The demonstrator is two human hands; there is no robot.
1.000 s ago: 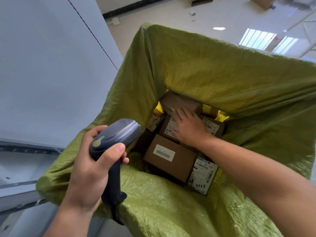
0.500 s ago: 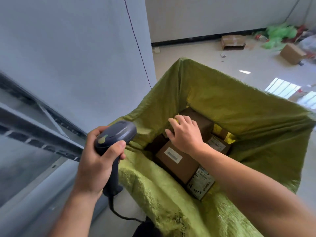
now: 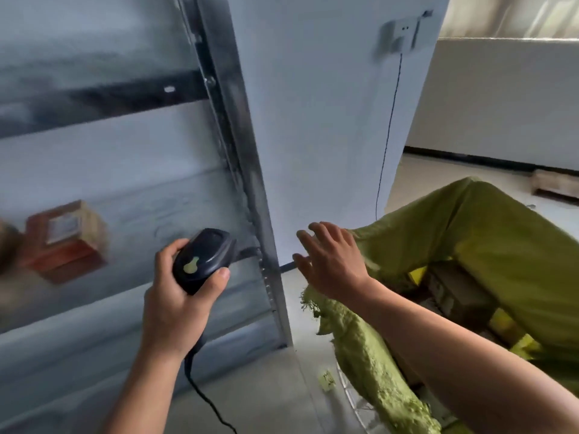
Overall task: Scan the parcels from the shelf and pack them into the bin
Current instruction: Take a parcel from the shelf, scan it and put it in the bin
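My left hand [image 3: 170, 305] grips a dark corded barcode scanner [image 3: 203, 260], held in front of the metal shelf [image 3: 131, 195]. A brown cardboard parcel [image 3: 64, 241] with a white label sits on that shelf at the far left, blurred. My right hand [image 3: 329, 261] hovers empty with fingers spread, between the shelf post and the bin. The bin, lined with a green woven sack [image 3: 488, 233], stands at the right. Inside it a dark boxed parcel [image 3: 454, 292] shows partly among yellow packets.
An upright metal shelf post [image 3: 244, 170] stands between my hands. Behind it is a white wall with a socket [image 3: 398, 36] and a hanging wire. A low box [image 3: 554, 186] lies on the pale floor at far right. A small tag [image 3: 327, 379] lies beside the bin.
My right hand has come up out of the bin, empty, and moved left toward the shelf. The view has swung left from the bin to the shelf. The scanner stays in my left hand.
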